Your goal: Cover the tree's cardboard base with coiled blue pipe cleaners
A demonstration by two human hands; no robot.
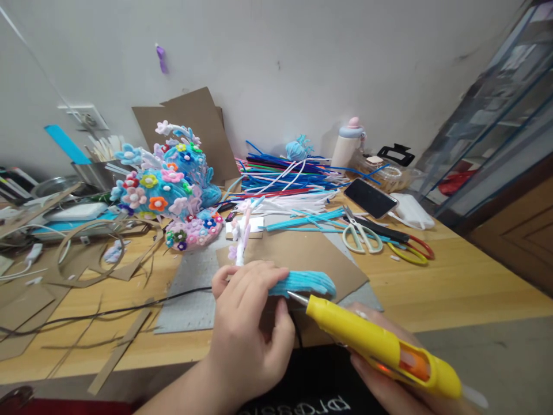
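My left hand (250,323) is closed around one end of a light blue fuzzy piece (309,282) that looks built of pipe cleaners laid side by side. A white and pastel pipe-cleaner sprig (242,239) sticks up just behind the fingers; whether the hand holds it too I cannot tell. In my right hand (371,363) is a yellow hot glue gun (371,337), a glue stick poking from its rear. The gun's metal nozzle points left and is at the lower edge of the blue piece, close to my left thumb. A cardboard sheet (341,262) lies behind on a grey cutting mat (185,294).
Pipe-cleaner flower decorations (168,178) stand at the back left, near cardboard rings (64,253) and strips. Bundled pipe cleaners (285,173) lie along the wall. Scissors (360,233), a phone (370,197) and a bottle (347,144) are at the right. A black cable (129,308) crosses the table.
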